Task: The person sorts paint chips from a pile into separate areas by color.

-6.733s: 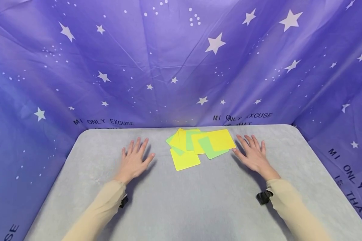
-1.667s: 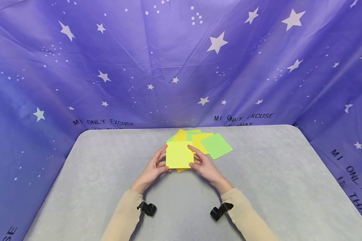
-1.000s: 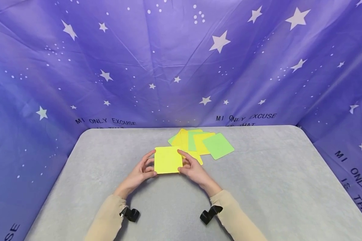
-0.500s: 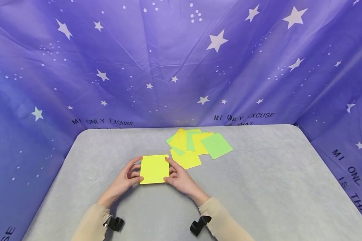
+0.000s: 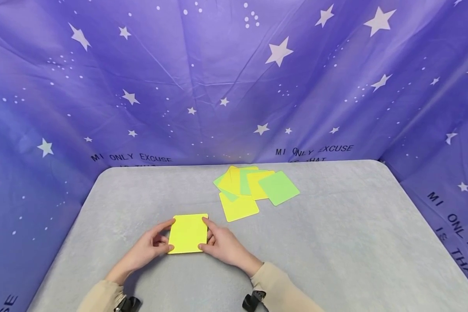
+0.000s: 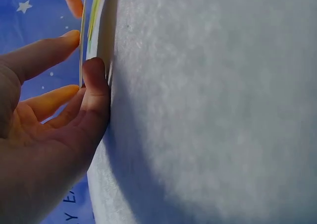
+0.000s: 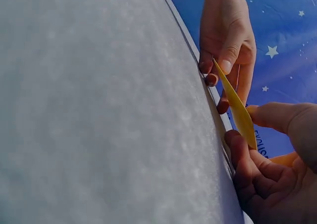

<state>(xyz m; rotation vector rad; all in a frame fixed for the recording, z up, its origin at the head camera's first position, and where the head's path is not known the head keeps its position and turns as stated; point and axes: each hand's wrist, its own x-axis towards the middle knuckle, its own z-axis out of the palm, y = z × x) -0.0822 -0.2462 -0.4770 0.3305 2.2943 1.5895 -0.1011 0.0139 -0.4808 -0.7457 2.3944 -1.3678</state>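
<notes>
Both hands hold a square yellow card (image 5: 188, 234) by opposite sides, low over the front-left part of the grey table. My left hand (image 5: 142, 249) pinches its left side, thumb at the near corner and forefinger at the far one. The right side is gripped the same way by my right hand (image 5: 226, 246). Seen edge-on in the right wrist view, the yellow card (image 7: 238, 110) tilts between the two hands, with the lower fingers curled beneath it. In the left wrist view, fingers of my left hand (image 6: 54, 115) come close to the table surface.
Farther back, a loose overlapping spread of cards includes a yellow card (image 5: 239, 209) nearest me and a green card (image 5: 279, 188) at its right end. The grey table (image 5: 335, 247) meets a purple star-printed curtain (image 5: 218, 65) behind and at both sides.
From lying open at either side of the spread, both hands have come together on a yellow card. They have carried it left and nearer to me; the green card at right is now uncovered.
</notes>
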